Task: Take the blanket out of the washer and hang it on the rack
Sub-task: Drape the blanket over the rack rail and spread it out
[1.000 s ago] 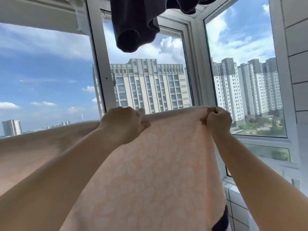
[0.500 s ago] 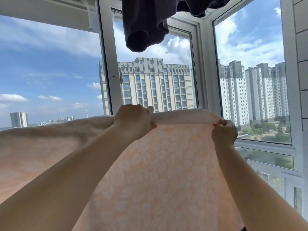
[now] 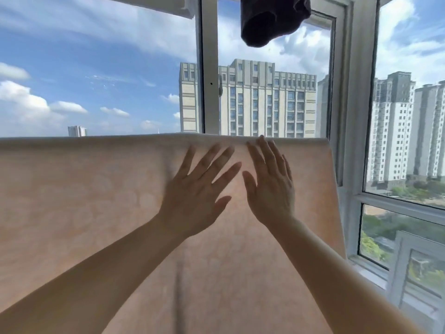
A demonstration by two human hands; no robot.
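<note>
Blanket [image 3: 84,201] fills the lower half of my view, a pale peach sheet with a faint leaf pattern, draped so that its top fold runs level from the left edge across to just short of the window frame [image 3: 346,92] on the right. Whatever bar carries it is hidden under the fold, so I cannot see the rack itself. My left hand [image 3: 195,201] lies against the cloth with its fingers straight and spread wide, holding nothing, the fingertips pointing up and to the right a little below the fold. My right hand [image 3: 272,186] is beside it, close but apart from it, also flat with the fingers straight and nearer together; its longest fingertips reach the fold. Neither hand has any cloth gathered or pinched in it; whether the palms press the blanket or only hover at its surface I cannot tell, as the picture is blurred around them. A soft crease runs down the cloth below and between my forearms. Above, a dark garment [image 3: 272,22] hangs from the top of the view in front of the glass. Through the panes I see tall pale apartment blocks [image 3: 267,102], blue sky with white clouds, and green trees far below on the right.
</note>
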